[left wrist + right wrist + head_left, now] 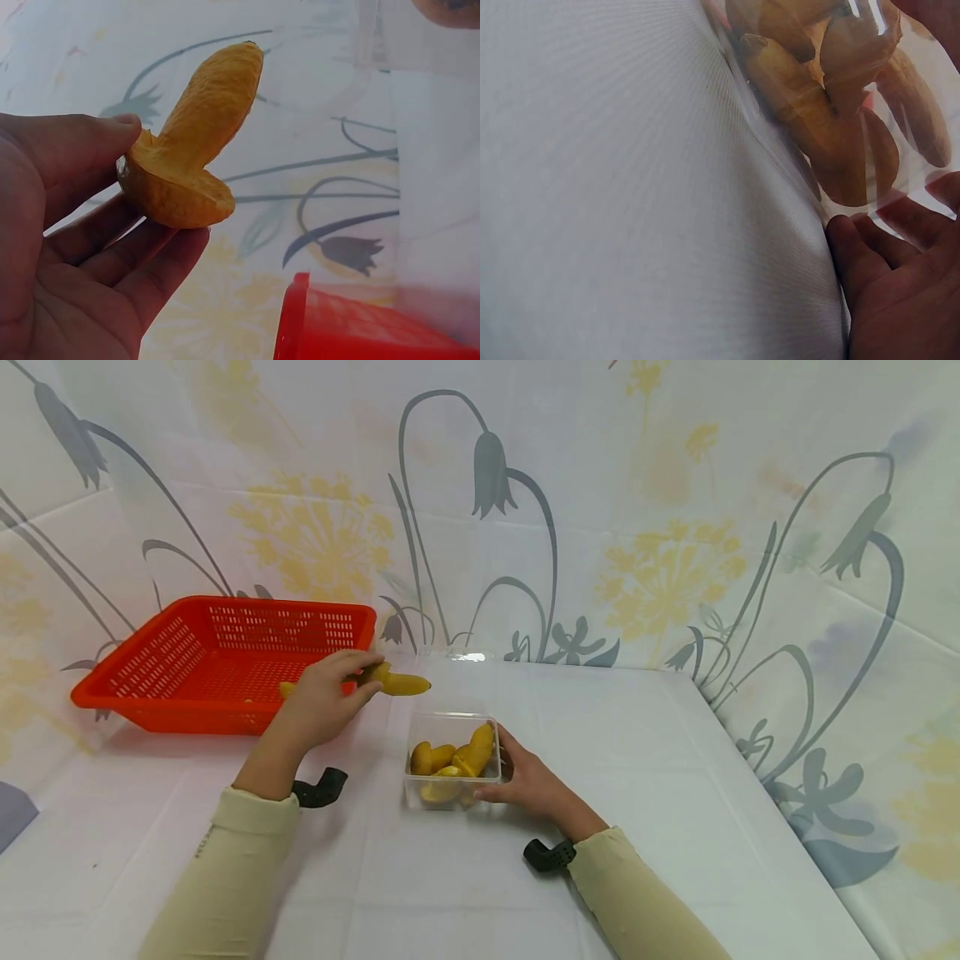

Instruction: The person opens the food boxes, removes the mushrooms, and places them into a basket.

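Note:
My left hand [322,697] pinches a yellow mushroom [406,684] between thumb and fingers, beside the right end of the red basket [225,717]. In the left wrist view the mushroom [210,105] shows a thick stem and a rounded cap, the thumb pressing near where they join. A clear plastic box [452,782] stands on the table with several yellow mushrooms [442,758] inside. My right hand [536,783] holds this box at its right side, thumb toward the front. Through its wall, the right wrist view shows mushrooms [802,105] lying against one another.
Inside the red basket a bit of yellow [287,690] shows, partly hidden by my left hand. A clear, shiny plastic piece [468,657] lies at the back of the white table [637,760]. Some purple-grey object [15,817] is cut off at the left edge.

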{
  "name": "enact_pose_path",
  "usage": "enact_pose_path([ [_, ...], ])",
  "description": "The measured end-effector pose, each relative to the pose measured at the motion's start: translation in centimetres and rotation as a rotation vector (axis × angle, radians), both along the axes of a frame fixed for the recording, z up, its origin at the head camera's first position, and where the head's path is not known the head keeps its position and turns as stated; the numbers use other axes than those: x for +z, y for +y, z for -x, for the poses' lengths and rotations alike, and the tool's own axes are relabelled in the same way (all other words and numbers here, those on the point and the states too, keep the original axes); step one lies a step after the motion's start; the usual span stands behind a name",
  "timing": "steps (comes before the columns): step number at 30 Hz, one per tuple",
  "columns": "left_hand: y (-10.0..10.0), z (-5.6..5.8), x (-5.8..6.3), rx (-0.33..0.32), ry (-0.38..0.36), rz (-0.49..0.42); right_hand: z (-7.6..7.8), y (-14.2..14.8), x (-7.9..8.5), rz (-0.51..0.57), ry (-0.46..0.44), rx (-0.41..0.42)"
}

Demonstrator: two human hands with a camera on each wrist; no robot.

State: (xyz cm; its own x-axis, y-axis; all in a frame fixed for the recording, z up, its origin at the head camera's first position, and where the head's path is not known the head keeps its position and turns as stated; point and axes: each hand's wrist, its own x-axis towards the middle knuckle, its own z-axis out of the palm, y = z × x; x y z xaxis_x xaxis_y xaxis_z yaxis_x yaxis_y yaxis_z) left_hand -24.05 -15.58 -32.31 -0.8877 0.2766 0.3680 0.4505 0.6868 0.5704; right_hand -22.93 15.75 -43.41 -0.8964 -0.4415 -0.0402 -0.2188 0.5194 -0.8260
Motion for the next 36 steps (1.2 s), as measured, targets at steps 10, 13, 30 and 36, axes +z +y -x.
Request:
enact_pose_path([
  [10, -1.6, 0.1, 0.2, 0.081, 0.001, -0.044, 0.1, 0.0, -0.1, 0.004, -0.003, 0.001],
  [13, -2.0, 0.1, 0.3, 0.104, 0.001, -0.052, 0.1, 0.1, -0.2, 0.013, -0.008, 0.006],
  [30, -4.6, -0.1, 0.8, 0.221, -0.029, -0.056, 0.2, 0.1, -0.1, 0.013, -0.014, 0.002],
  [36, -5.6, 0.0, 0.5, 0.266, -0.025, -0.075, 0.2, 0.1, -0.1, 0.022, -0.015, 0.009],
])
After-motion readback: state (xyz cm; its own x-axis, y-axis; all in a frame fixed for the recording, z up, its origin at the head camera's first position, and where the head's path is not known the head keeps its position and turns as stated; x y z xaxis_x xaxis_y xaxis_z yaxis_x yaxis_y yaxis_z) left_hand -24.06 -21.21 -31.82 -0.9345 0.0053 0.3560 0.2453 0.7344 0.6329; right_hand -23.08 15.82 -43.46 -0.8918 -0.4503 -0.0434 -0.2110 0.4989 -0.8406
